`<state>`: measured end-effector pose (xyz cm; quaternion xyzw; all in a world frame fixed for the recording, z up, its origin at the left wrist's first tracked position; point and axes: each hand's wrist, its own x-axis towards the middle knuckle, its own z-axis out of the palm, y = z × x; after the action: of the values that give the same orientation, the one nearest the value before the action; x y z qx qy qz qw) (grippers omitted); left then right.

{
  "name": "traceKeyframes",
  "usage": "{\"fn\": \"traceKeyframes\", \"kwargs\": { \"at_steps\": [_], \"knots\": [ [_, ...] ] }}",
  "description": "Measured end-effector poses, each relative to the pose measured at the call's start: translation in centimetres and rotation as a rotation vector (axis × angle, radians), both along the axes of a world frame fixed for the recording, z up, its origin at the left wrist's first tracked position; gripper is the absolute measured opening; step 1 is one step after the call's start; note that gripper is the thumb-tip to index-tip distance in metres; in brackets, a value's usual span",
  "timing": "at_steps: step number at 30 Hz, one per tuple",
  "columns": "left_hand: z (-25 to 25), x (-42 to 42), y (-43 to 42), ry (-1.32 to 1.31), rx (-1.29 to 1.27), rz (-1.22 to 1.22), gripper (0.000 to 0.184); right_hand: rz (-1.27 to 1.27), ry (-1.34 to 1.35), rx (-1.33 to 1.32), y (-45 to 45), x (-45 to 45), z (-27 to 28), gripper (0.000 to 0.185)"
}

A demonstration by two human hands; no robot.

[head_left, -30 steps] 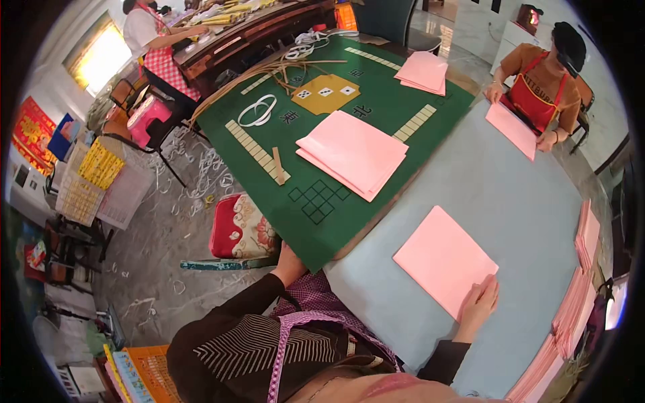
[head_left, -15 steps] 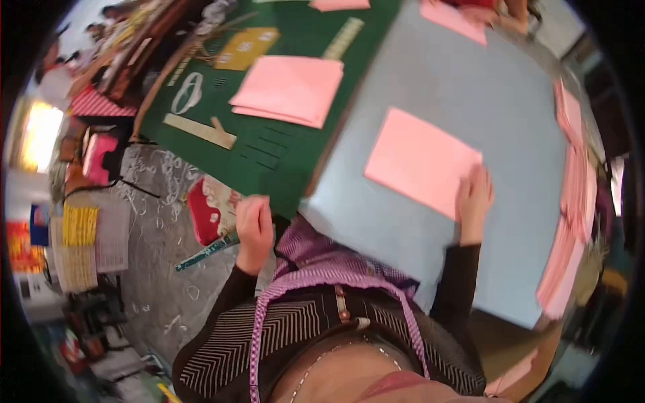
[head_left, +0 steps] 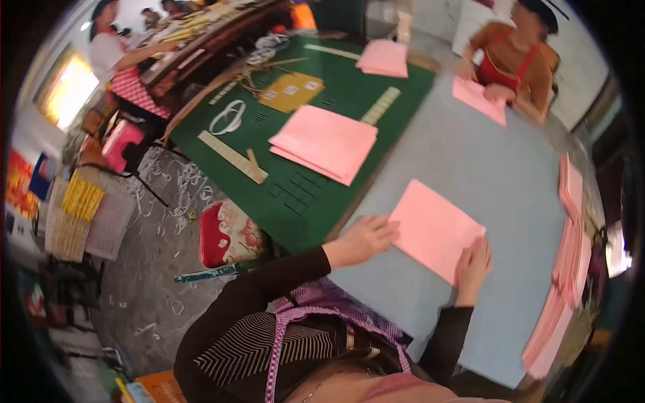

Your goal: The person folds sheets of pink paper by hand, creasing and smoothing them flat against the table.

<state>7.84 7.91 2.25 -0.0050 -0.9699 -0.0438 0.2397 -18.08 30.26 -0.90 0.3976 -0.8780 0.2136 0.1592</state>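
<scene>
A flat pink sheet (head_left: 435,230) lies on the blue-grey tabletop (head_left: 463,168); I cannot tell whether it is paper or cloth. My right hand (head_left: 474,264) rests on its right edge, fingers stretched out flat. At the sheet's left corner is my left hand (head_left: 366,240), palm down, with its fingers extended and the tips at the edge. Neither hand grips the sheet visibly. To the left, a stack of pink sheets (head_left: 324,141) lies on a green board (head_left: 306,218).
Long piles of pink pieces (head_left: 561,282) line the right edge. Across the table a co-worker (head_left: 514,64) handles another pink sheet (head_left: 478,99). The green board carries wooden strips (head_left: 232,156), a white loop (head_left: 227,117) and a yellow card (head_left: 290,91). A red patterned stool (head_left: 228,235) stands left.
My left hand has moved from beside the table to the sheet's left edge, its fingers opening from a loose fist. My right hand stays on the sheet. The view has tilted up.
</scene>
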Motion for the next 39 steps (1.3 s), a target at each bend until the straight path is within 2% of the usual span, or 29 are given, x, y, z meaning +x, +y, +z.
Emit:
{"fn": "traceKeyframes", "kwargs": {
  "at_steps": [6, 10, 11, 13, 14, 15, 17, 19, 21, 22, 24, 28, 30, 33, 35, 38, 39],
  "knots": [
    [-0.2, -0.5, -0.2, 0.015, -0.006, 0.018, 0.042, -0.032, -0.114, 0.029, 0.0, 0.2, 0.6, 0.046],
    [-2.2, -1.0, -0.5, -0.037, -0.014, 0.054, 0.041, 0.010, -0.002, 0.058, 0.4, -0.8, -0.6, 0.046],
    [-2.1, -1.2, -0.6, -0.131, 0.034, 0.058, 0.043, 0.015, -0.012, 0.049, 0.4, -0.5, -0.4, 0.046],
    [-2.5, -1.4, -0.8, -0.143, 0.083, 0.034, 0.044, -0.010, -0.042, 0.078, 0.3, 0.0, 0.9, 0.046],
    [-1.3, -1.3, -0.5, -0.215, 0.016, 0.064, 0.042, -0.002, -0.072, 0.111, -0.1, 1.2, 3.1, 0.048],
    [-0.3, -1.3, -0.2, -0.256, 0.081, 0.084, 0.043, 0.043, 0.102, 0.105, -0.1, 1.2, 2.4, 0.052],
    [-0.2, -1.2, -0.5, -0.206, 0.095, 0.052, 0.047, 0.206, -0.061, -0.007, -1.3, 2.6, 3.8, 0.053],
    [0.7, -1.3, 0.0, -0.260, 0.044, 0.083, 0.049, 0.407, -0.212, 0.071, -2.8, 5.1, 6.5, 0.060],
    [0.7, -1.2, 0.0, -0.284, 0.055, 0.094, 0.050, 0.508, -0.216, 0.234, -4.5, 7.4, 6.4, 0.064],
    [0.5, -1.2, 0.0, -0.290, 0.058, 0.079, 0.050, 0.495, -0.224, 0.235, -5.3, 8.2, 6.3, 0.064],
    [0.3, -1.2, -0.2, -0.284, 0.056, 0.088, 0.051, 0.705, -0.258, 0.185, -6.6, 9.0, 5.8, 0.066],
    [0.6, -1.3, -0.1, -0.272, 0.093, 0.101, 0.051, 0.716, -0.251, 0.219, -7.7, 8.1, 4.5, 0.064],
    [1.0, -1.3, 0.0, -0.285, 0.141, 0.088, 0.050, 0.615, -0.162, 0.259, -6.9, 6.2, 4.0, 0.062],
    [-1.4, -1.4, -0.3, -0.318, 0.080, 0.115, 0.056, 0.477, -0.182, 0.288, -4.8, 4.2, 5.1, 0.065],
    [-1.7, -1.1, -0.6, -0.239, 0.122, 0.070, 0.057, 0.414, -0.073, 0.258, -3.0, 2.7, 3.8, 0.068],
    [-0.7, -0.8, -0.4, -0.267, 0.098, 0.158, 0.060, 0.243, -0.192, 0.330, -0.7, 1.8, 3.0, 0.066],
    [-0.3, -0.7, -0.3, -0.243, 0.105, 0.119, 0.059, 0.186, -0.223, 0.364, -0.3, 1.6, 2.9, 0.065]
  ]
}}
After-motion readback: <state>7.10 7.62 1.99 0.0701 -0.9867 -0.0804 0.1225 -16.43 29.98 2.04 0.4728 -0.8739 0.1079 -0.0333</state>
